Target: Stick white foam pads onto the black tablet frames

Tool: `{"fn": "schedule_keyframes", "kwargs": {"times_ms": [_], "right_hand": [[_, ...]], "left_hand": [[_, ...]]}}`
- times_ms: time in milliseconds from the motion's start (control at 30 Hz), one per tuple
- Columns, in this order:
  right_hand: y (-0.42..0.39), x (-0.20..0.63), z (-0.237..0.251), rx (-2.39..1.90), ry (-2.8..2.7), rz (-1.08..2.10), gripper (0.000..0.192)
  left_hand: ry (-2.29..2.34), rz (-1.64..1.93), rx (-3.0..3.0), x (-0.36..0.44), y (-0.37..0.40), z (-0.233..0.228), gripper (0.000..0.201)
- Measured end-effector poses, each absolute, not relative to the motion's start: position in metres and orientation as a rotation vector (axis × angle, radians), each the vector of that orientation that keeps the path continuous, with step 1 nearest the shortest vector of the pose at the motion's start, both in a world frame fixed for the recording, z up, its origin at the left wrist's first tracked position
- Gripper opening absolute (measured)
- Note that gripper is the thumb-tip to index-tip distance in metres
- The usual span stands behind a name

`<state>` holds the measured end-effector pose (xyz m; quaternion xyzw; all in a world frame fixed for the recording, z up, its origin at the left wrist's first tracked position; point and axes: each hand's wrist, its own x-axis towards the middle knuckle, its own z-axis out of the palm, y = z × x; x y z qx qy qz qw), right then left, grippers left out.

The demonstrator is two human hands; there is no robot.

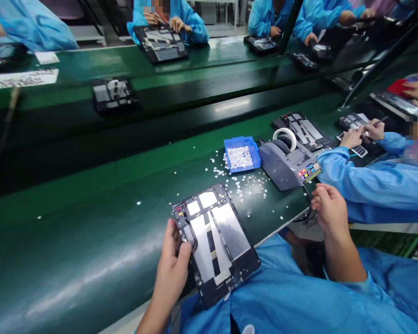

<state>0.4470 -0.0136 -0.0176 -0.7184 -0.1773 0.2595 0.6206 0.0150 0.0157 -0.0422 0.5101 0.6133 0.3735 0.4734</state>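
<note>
An opened tablet chassis point(216, 241), black with silver plates inside, lies at the near edge of the green bench, partly over my lap. My left hand point(172, 264) grips its left side, thumb on the frame. My right hand point(329, 208) hovers past the bench edge to the right, fingers loosely curled, close to the grey tape dispenser point(287, 162). Whether a small piece sits between its fingertips I cannot tell.
A blue bin point(241, 154) of small white pieces stands behind the tablet, with several pieces scattered on the green belt point(90, 222). A co-worker's blue sleeve point(369, 181) reaches in at right. More opened tablets point(114, 93) lie on the far conveyor, with people opposite.
</note>
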Motion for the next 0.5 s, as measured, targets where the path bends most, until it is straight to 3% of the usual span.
{"fn": "schedule_keyframes", "kwargs": {"times_ms": [167, 500], "right_hand": [[0.012, 0.476, -0.041, -1.54, -0.3, 0.875, 0.047], [-0.002, 0.445, -0.032, -1.492, -0.272, 0.911, 0.036]], "left_hand": [[1.49, 1.094, 1.294, 0.006, 0.029, -0.026, 0.077], [1.616, 1.242, 1.339, -0.007, 0.025, -0.011, 0.055]]}}
